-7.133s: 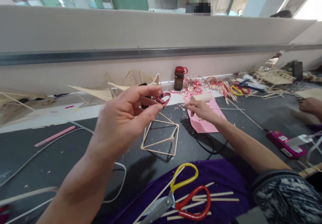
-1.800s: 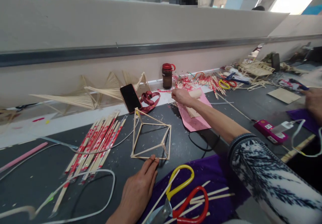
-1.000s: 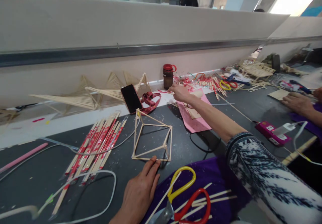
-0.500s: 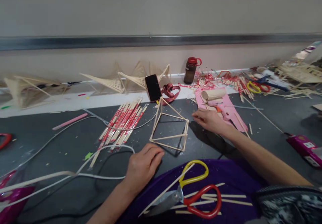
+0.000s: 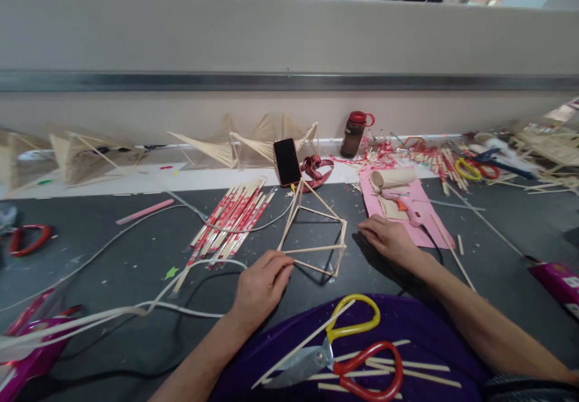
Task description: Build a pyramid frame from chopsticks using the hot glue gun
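A frame of thin wooden sticks (image 5: 316, 249) stands on the dark table in the middle of the view. My left hand (image 5: 265, 278) is at its near left corner, thumb and fingertips pinched together on that corner, which they hide. To the right of the frame, my right hand (image 5: 386, 237) rests low over the table beside the pink sheet, fingers loosely curled together; whether anything is between them cannot be made out. Yellow-and-red-handled scissors (image 5: 323, 354) and several loose sticks lie on the purple cloth (image 5: 434, 323) in front of me.
Red-wrapped stick packs (image 5: 230, 218) lie left of the frame, near white cables (image 5: 181, 310). A phone (image 5: 287, 161) leans at the back, with a bottle (image 5: 356, 135) to its right. A glue gun (image 5: 407, 209) lies on the pink sheet (image 5: 438, 233).
The view has shifted slightly. My left hand has moved up to the frame's near left corner. My right hand has drawn slightly away from the glue gun, staying right of the frame.
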Tool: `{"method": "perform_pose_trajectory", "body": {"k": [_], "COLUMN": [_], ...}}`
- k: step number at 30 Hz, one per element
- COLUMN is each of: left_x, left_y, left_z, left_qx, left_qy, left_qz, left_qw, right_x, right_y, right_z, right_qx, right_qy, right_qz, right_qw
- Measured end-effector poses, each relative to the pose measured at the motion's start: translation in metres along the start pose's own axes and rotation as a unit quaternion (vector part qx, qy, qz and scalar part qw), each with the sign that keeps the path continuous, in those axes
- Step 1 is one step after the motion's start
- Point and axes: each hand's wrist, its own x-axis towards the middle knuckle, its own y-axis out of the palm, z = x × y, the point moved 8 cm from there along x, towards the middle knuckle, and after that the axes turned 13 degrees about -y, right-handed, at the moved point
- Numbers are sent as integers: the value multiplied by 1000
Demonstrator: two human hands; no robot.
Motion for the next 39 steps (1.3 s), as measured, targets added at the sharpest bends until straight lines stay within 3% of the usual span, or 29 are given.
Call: {"method": "perform_pose_trajectory", "body": {"k": [3,6,12,20,26,31,39], "left_x": [5,8,10,25,27,27,37], "left_y": [-4,1,9,14,14,23,27], "left_z": [14,25,31,41,44,48,43], "left_qx": [16,43,87,105,81,73,77], "left_qy": [-40,-71,-59,-121,-143,-188,-162], "left_qz": [-22,-4,-13,8,15,59,85], "left_qw": [999,997,994,987,986,978,980], "right_x": [3,12,35,49,45,31,18], "right_y": [1,5,18,28,25,23,18], "right_z": [-1,-1,0,-5,-2,-4,-1], "right_qx": [-29,-50,-62,-21,4,48,35], "right_qy": [8,12,7,22,31,55,66], "right_qz": [1,11,35,47,21,8,41], "right_qw": [1000,999,997,998,999,997,996]}}
